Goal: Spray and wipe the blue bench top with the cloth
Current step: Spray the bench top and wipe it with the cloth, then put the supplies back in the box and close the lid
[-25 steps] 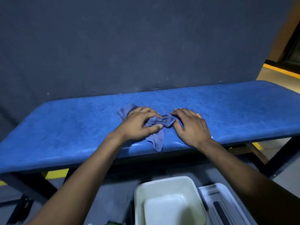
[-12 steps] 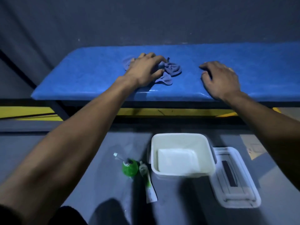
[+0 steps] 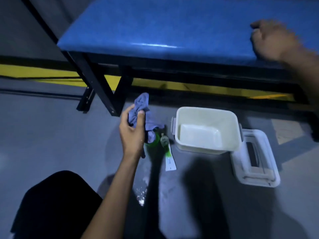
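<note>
Cloth [image 3: 140, 112] sits bunched in your left hand [image 3: 132, 130], off the bench [image 3: 155, 25], above the green bottle [image 3: 152, 141] on the floor; soft and limp, so gather it whole. Right hand [image 3: 271, 40] rests blurred at the bench's front edge, grip unclear

Right hand [image 3: 271, 40] blurred; cloth [image 3: 140, 112] hides green bottle [image 3: 152, 143].

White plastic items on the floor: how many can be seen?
2. The open white tub stands below the bench; its lid lies flat to the right of it.
</note>
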